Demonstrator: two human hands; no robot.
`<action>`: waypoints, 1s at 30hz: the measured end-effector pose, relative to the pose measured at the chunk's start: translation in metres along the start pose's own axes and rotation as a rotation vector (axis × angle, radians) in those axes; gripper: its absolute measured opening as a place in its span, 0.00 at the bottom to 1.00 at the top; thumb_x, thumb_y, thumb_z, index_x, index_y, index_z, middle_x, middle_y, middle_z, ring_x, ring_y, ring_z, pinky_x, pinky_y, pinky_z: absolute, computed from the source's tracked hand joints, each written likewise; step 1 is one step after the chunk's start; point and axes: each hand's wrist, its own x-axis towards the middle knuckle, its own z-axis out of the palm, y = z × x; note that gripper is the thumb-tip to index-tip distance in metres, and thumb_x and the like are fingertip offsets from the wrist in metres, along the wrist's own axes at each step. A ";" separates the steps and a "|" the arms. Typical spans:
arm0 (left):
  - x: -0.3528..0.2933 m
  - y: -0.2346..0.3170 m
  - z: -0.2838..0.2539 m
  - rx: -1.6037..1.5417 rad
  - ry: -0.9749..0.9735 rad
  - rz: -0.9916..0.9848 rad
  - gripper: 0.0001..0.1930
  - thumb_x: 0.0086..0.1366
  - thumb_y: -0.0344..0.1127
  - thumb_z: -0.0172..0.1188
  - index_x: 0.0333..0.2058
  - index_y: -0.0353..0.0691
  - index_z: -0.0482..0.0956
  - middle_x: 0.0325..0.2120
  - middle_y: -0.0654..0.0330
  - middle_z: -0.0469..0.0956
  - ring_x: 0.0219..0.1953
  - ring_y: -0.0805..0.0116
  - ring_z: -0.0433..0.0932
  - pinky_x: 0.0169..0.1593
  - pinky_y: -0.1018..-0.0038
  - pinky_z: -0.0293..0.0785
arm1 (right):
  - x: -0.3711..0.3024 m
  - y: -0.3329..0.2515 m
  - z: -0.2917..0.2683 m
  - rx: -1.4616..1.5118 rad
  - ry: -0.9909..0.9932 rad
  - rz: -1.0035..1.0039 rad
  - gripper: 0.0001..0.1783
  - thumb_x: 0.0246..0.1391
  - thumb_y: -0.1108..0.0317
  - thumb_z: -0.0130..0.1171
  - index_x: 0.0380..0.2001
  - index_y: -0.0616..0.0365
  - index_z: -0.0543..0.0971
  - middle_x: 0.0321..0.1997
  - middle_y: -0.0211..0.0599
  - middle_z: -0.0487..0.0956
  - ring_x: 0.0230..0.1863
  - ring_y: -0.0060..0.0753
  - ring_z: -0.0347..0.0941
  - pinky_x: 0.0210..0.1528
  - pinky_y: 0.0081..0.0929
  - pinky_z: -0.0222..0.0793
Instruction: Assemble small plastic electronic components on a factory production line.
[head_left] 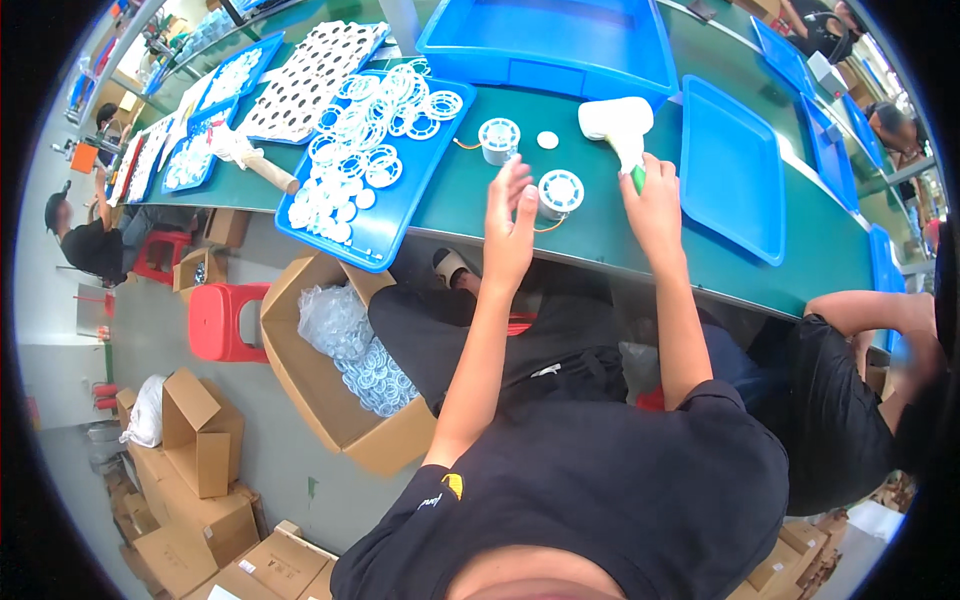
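Note:
My right hand (655, 212) is wrapped round the green grip of a white-headed mallet (616, 122), its head raised over the bench. My left hand (510, 228), fingers extended and holding nothing, hovers just left of a small round motor-like part (560, 193). That part has a white slotted ring on top and an orange wire at its base. A second such part (499, 140) stands farther back, its wire pointing left. Between it and the mallet lies a small white disc (547, 140).
A blue tray (425, 190) at left carries white slotted rings and discs. Beside it lies a wooden-handled tool (270, 172) with a white wrapped end. A blue bin (545, 75) stands behind, a flat blue tray (735, 170) at right. A co-worker's arm (865, 312) is at right; an open carton (300, 380) stands below.

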 end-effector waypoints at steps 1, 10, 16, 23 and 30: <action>0.000 -0.001 -0.004 0.005 0.001 0.000 0.28 0.77 0.42 0.54 0.68 0.34 0.62 0.61 0.48 0.69 0.60 0.59 0.74 0.64 0.64 0.69 | -0.004 -0.005 0.001 -0.001 0.043 -0.079 0.24 0.59 0.68 0.61 0.57 0.66 0.74 0.55 0.59 0.75 0.54 0.61 0.73 0.57 0.50 0.70; 0.020 -0.004 -0.009 0.549 0.226 0.152 0.32 0.68 0.32 0.63 0.69 0.45 0.64 0.63 0.49 0.62 0.60 0.57 0.71 0.59 0.61 0.73 | -0.032 -0.046 -0.006 0.217 -0.370 -0.433 0.46 0.53 0.66 0.69 0.73 0.50 0.60 0.73 0.56 0.61 0.68 0.62 0.65 0.65 0.46 0.68; 0.057 -0.022 -0.009 0.810 0.145 0.162 0.40 0.60 0.37 0.70 0.69 0.40 0.62 0.62 0.42 0.65 0.63 0.43 0.67 0.67 0.56 0.63 | -0.037 -0.062 -0.025 0.298 -0.391 -0.437 0.34 0.50 0.62 0.72 0.60 0.57 0.73 0.53 0.48 0.78 0.51 0.51 0.78 0.53 0.41 0.74; 0.074 -0.015 0.000 0.707 0.226 0.186 0.33 0.58 0.40 0.75 0.59 0.36 0.70 0.54 0.43 0.69 0.58 0.44 0.69 0.62 0.57 0.66 | -0.008 0.026 -0.079 0.221 0.348 -0.044 0.34 0.51 0.61 0.72 0.58 0.64 0.73 0.53 0.53 0.78 0.54 0.53 0.77 0.57 0.41 0.72; 0.066 -0.019 -0.010 0.543 0.104 0.163 0.25 0.61 0.30 0.69 0.57 0.37 0.75 0.52 0.48 0.74 0.56 0.50 0.75 0.60 0.62 0.71 | -0.001 0.135 -0.100 -0.207 0.526 0.218 0.38 0.54 0.55 0.70 0.64 0.60 0.69 0.56 0.55 0.76 0.54 0.59 0.73 0.58 0.48 0.70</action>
